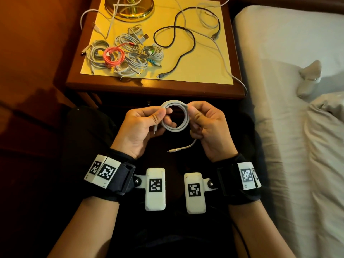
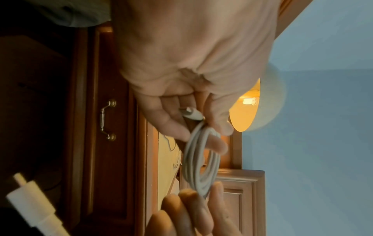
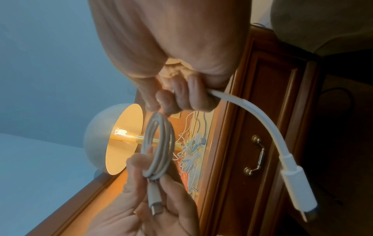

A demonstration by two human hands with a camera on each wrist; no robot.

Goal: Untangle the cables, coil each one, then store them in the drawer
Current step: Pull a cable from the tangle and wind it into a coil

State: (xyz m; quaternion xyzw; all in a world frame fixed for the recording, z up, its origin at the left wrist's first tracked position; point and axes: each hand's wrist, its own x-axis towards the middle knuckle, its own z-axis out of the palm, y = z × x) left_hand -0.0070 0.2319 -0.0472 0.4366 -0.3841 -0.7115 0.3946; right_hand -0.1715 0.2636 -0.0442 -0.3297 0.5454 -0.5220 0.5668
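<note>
Holding the coiled white cable (image 1: 176, 116) above my lap, my left hand (image 1: 141, 127) and right hand (image 1: 206, 125) pinch opposite sides; more cables (image 1: 122, 53) lie on the worktop (image 1: 201, 60).

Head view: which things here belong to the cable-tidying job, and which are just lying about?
Part of the job:
- white cable coil, held by left hand and right hand
- pile of coiled cables on the nightstand
- loose black cable
- drawer, shut

Just lying about:
- brass lamp base
- bed
- white object on the bed
</note>
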